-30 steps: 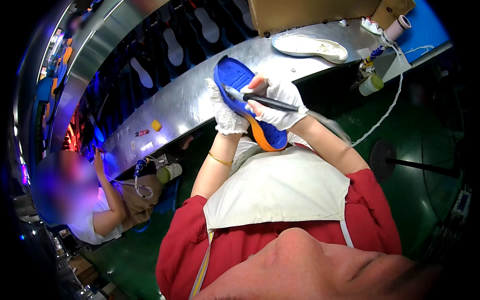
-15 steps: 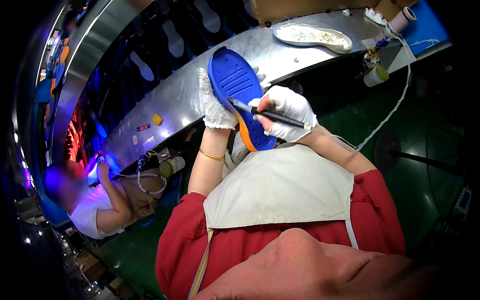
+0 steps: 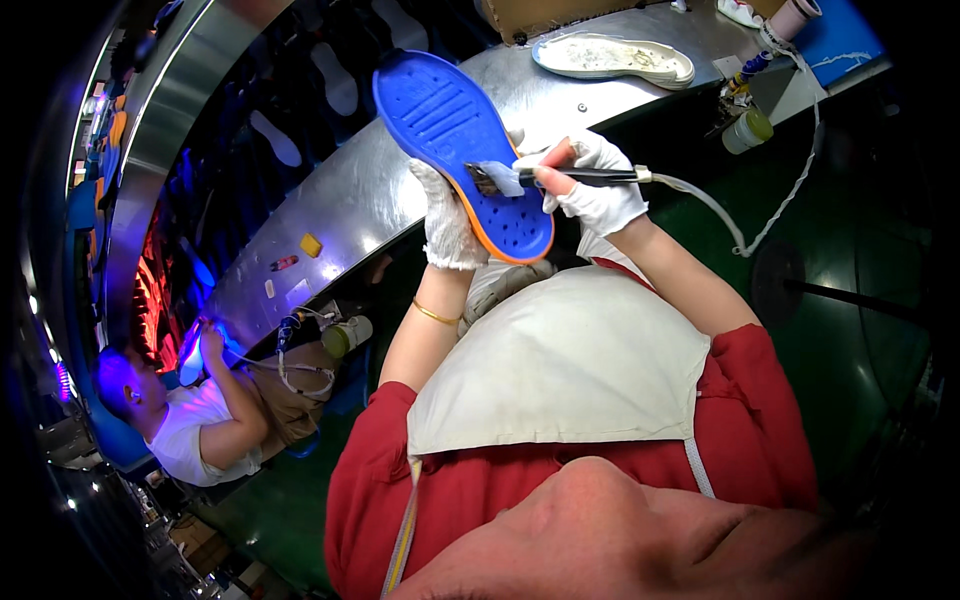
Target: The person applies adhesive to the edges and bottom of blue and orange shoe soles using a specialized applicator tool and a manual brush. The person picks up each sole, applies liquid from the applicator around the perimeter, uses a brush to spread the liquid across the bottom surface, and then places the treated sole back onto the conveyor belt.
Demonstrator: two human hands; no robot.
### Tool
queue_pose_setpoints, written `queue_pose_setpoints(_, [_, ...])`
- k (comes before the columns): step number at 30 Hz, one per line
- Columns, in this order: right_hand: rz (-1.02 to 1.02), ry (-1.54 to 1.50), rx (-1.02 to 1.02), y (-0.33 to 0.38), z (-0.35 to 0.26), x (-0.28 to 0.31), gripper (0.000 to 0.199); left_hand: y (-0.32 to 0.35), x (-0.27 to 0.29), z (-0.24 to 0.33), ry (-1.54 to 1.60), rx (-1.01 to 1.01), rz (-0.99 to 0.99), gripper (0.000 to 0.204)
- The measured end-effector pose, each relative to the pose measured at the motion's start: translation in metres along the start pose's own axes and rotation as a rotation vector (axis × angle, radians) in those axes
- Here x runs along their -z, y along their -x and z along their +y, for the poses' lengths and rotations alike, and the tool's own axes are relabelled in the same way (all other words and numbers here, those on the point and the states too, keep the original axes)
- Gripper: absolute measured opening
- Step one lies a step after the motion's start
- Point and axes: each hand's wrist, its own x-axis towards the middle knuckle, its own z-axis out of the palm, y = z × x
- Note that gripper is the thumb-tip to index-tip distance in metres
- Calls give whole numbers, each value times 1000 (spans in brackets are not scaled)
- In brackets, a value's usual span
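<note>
A blue shoe sole (image 3: pixel 450 112) with an orange edge, ridges and small holes is held up over the near edge of the metal bench. My left hand (image 3: pixel 450 220), in a white knit glove, grips it by its left side; part of that hand is behind the sole. My right hand (image 3: pixel 592 185), gloved with some fingertips bare, is closed round a black-handled brush (image 3: pixel 560 177). The brush's flat, pale head lies against the sole's middle, above the holes. From the handle's end runs a clear tube (image 3: pixel 700 195).
On the metal bench (image 3: pixel 350 195) lie a white sole (image 3: pixel 612 60), a yellow block (image 3: pixel 311 245) and a small red item (image 3: pixel 284 263). A green-capped jar (image 3: pixel 747 131) hangs at the edge. Dark conveyor holds more soles (image 3: pixel 333 80). At left sits a co-worker (image 3: pixel 215 420).
The sole has turned, its far end swinging left and upward, with more of its surface facing me. The brush has come to lie across it, nearer the holes, its handle now more level.
</note>
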Motion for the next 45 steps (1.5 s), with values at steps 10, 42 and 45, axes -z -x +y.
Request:
queue_pose_setpoints(10, [-3, -52, 77, -11, -20, -20, 10, -40, 0, 26, 146, -319, -429, 69])
queue_pose_setpoints(42, [-307, 112, -240, -40, -28, 14, 7, -73, -11, 76, -705, 147, -81, 59])
queue_pose_setpoints(45, [-280, 306, -63, -41, -17, 9, 10, -76, -25, 77, -660, 266, 45, 51])
